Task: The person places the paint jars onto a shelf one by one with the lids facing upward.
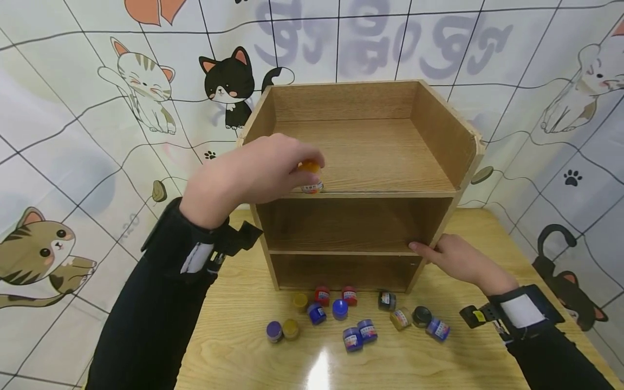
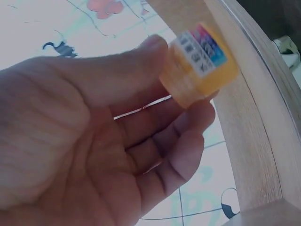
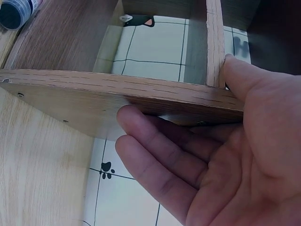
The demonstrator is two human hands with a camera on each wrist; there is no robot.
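My left hand (image 1: pixel 258 169) pinches a small jar of orange-yellow paint (image 1: pixel 312 187) between thumb and fingertips, at the front left of the wooden shelf unit's top level (image 1: pixel 365 154). In the left wrist view the labelled jar (image 2: pixel 202 63) is tilted, close to the wood. With my right hand (image 1: pixel 463 264) I grip the unit's right side low down. The thumb lies at the front edge of a shelf board (image 3: pixel 216 42), while the fingers (image 3: pixel 155 162) rest along the outside of the side panel (image 3: pixel 117 87).
Several small paint jars stand or lie on the wooden table (image 1: pixel 234 346) before the unit, among them a red jar (image 1: pixel 349 296), a blue jar (image 1: pixel 340 309), a purple-lidded jar (image 1: pixel 274 331) and a black-lidded jar (image 1: pixel 421 316). A cat-patterned sheet (image 1: pixel 161 146) hangs behind and beside.
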